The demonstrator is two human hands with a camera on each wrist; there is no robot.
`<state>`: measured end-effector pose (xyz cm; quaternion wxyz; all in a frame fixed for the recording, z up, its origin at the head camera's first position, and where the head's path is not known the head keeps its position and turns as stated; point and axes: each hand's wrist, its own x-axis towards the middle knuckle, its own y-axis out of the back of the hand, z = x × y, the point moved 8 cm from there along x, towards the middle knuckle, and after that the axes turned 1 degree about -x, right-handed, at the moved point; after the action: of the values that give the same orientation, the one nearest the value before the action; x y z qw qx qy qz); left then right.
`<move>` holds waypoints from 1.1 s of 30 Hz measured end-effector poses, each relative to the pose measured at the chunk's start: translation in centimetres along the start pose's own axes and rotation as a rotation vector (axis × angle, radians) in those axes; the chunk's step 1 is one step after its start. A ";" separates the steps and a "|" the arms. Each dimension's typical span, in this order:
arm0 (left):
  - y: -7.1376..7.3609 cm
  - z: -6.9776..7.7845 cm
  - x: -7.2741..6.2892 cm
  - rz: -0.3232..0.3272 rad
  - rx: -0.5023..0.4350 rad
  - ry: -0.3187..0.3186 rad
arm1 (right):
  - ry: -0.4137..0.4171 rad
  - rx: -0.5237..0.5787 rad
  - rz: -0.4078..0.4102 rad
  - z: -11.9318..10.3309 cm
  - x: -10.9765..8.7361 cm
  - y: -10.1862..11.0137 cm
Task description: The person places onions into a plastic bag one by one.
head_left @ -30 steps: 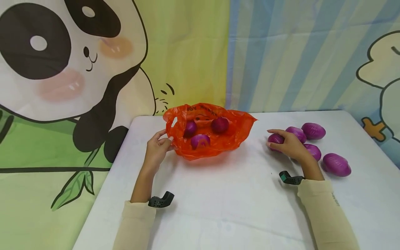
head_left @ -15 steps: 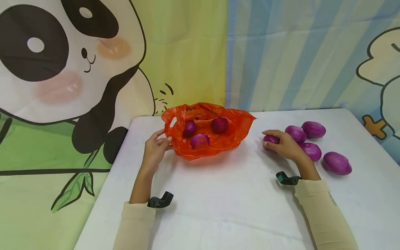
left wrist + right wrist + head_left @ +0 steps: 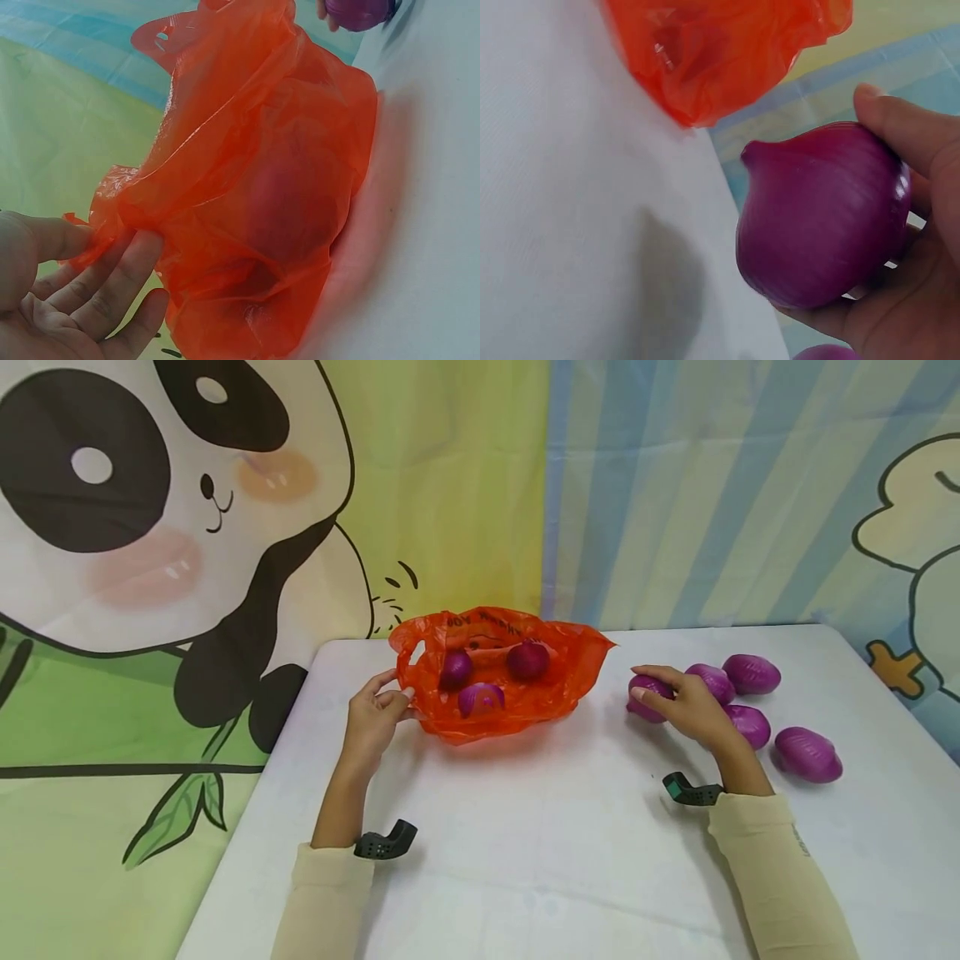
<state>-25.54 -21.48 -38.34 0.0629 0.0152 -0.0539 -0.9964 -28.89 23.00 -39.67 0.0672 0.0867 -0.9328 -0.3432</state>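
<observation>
My left hand (image 3: pixel 375 718) pinches the left edge of a red plastic bag (image 3: pixel 517 714) near its handle. In the left wrist view, the thumb and fingers (image 3: pixel 124 270) hold the thin film. Three purple onions sit inside the bag, one of them the front onion (image 3: pixel 480 699). My right hand (image 3: pixel 693 714) grips a purple onion (image 3: pixel 825 217) between thumb and fingers, to the right of the bag. The right wrist view shows that onion apart from the table, its pointed tip toward the bag.
Several more purple onions lie on the right of the white table (image 3: pixel 525 852), among them the nearest one (image 3: pixel 808 755) and the farthest one (image 3: pixel 752 674). A printed curtain (image 3: pixel 457 485) with a panda hangs behind the table's back edge.
My right hand has moved slightly left with the onion, away from the other onions, and the onion has turned in the fingers. The left hand and the bag stay nearly still.
</observation>
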 end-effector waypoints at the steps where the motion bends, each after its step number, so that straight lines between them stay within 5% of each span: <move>1: 0.0 0.0 0.0 0.001 0.001 0.001 | -0.013 0.014 0.009 -0.1 -0.1 0.1; 7: 0.0 0.0 -0.1 0.002 0.020 0.003 | -0.058 0.098 0.108 -1.4 0.0 1.5; 15: 0.0 -0.2 0.2 0.001 0.010 -0.005 | -0.001 0.202 0.223 -5.2 1.2 4.3; 22: 0.1 0.0 0.2 0.005 0.012 -0.006 | 0.090 0.263 0.216 -9.2 2.2 5.7; 33: 0.2 0.1 0.0 0.010 0.007 0.000 | 0.188 0.354 0.168 -14.7 4.3 5.1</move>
<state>-25.47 -21.66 -38.17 0.0680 0.0151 -0.0573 -0.9959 -30.92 16.71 -25.01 0.1659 0.0510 -0.9721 -0.1577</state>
